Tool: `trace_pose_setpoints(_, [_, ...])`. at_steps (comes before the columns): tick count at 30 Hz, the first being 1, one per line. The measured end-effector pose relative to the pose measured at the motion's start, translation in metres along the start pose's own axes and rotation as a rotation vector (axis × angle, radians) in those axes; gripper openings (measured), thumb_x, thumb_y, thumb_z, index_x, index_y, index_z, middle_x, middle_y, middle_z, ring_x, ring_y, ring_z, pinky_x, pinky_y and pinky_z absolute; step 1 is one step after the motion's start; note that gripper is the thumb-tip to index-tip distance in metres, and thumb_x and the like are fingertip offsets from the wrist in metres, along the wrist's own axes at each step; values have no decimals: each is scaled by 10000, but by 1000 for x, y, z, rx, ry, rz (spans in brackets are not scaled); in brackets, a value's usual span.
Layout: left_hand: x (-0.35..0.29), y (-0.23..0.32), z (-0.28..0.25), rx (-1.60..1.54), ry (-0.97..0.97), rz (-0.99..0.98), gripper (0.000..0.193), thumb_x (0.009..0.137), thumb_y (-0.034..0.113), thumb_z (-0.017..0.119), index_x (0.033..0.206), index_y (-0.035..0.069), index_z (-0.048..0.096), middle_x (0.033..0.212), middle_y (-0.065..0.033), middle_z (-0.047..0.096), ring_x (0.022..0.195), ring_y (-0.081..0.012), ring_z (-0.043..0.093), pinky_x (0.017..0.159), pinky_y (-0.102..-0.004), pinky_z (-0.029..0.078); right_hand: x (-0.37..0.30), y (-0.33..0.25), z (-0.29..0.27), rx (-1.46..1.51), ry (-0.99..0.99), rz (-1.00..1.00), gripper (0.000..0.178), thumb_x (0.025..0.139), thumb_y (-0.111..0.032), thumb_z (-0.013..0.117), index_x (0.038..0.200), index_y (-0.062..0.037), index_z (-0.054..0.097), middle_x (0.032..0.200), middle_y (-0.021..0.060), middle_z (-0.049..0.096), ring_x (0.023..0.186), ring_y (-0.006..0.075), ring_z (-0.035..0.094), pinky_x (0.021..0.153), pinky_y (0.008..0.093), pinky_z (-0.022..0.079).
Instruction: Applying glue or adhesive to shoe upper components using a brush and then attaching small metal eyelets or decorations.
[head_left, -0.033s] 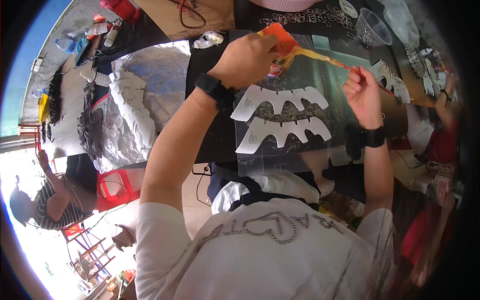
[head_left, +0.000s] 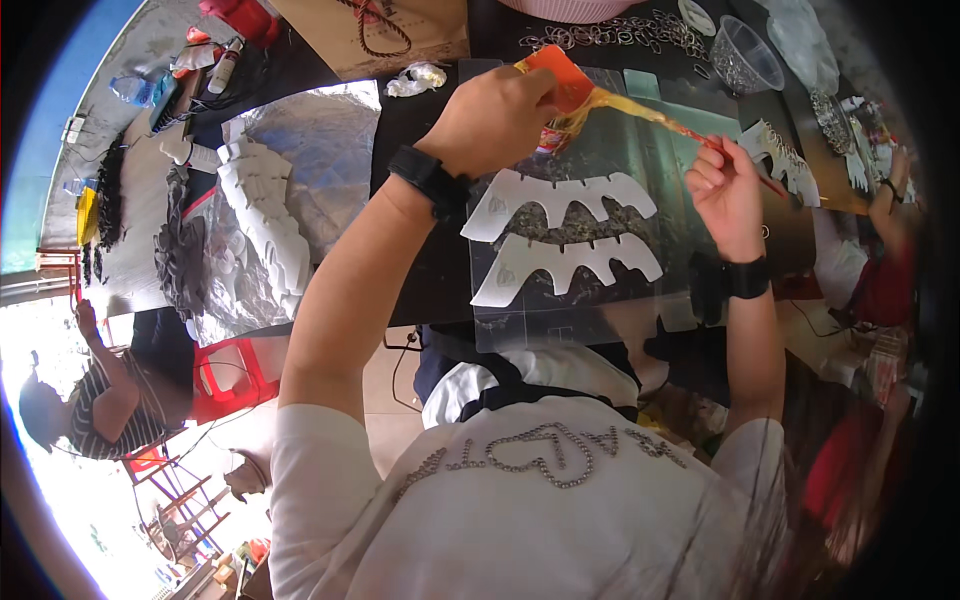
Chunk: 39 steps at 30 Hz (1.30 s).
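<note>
My left hand (head_left: 497, 118) is closed, fingertips pinching the near edge of an orange-red flat piece (head_left: 566, 82). Below it, a small can (head_left: 550, 138), partly hidden, is smeared with yellowish glue-like stuff. My right hand (head_left: 724, 192) grips a thin red-handled brush (head_left: 706, 140). Its yellow-coated end slants left to the orange-red piece and appears to touch it. Nearer to me, two white pieces with scalloped, notched edges, an upper one (head_left: 520, 203) and a lower one (head_left: 530, 268), lie side by side on a clear sheet (head_left: 560, 325).
At left, foil-like sheeting (head_left: 340, 130) lies beside a stack of white pieces (head_left: 262, 215). Metal rings (head_left: 620, 35) and a clear tub (head_left: 748, 55) are at the back, near a paper bag (head_left: 440, 45). Other people sit at left (head_left: 115, 400) and right (head_left: 885, 270).
My right hand and the brush have shifted very slightly; more of the red handle shows beyond the hand. My left hand looks unmoved.
</note>
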<state>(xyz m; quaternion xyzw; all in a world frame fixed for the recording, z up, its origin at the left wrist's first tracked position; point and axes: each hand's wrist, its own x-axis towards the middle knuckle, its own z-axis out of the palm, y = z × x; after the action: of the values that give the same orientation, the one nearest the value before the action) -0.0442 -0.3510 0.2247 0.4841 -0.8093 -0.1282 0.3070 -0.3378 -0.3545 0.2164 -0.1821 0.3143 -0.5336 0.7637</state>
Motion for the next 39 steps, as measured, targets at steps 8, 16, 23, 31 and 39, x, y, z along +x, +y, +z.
trace_pose_setpoints(8, [-6,-2,-1,34,-34,150,209,694,132,668,850,32,573,809,-133,591,831,-328,588,667,-405,484,-17,-20,6,280,-294,26,197,935,-152,425,887,-8,550,647,-7,412,534,82,383,524,235,324])
trace_pose_setpoints(16, [-17,14,-2,118,73,135,281,679,100,670,937,17,591,1165,-196,429,994,-362,503,852,-409,447,-41,-19,8,-47,-82,-133,207,946,-190,434,929,-20,550,673,3,439,541,93,381,529,238,327])
trace_pose_setpoints(23, [-106,71,-1,78,-189,-80,479,747,249,686,1074,-54,510,1190,-263,423,1064,-415,450,944,-440,378,-53,-10,11,-306,54,-80,231,939,-235,480,975,-21,560,693,11,487,560,94,406,528,239,339])
trace_pose_setpoints(31, [-129,87,33,149,-256,-247,596,708,332,722,1130,-15,487,1243,-224,388,1176,-402,368,917,-478,405,-21,58,30,-461,-89,76,305,934,-316,510,941,-25,602,715,23,574,601,108,528,563,256,423])
trace_pose_setpoints(39, [-130,92,44,216,-165,-295,646,674,347,742,1193,59,487,1260,-174,389,1167,-423,357,902,-476,410,-20,57,16,-628,99,95,291,925,-304,530,928,-22,601,707,33,575,579,115,528,539,253,420])
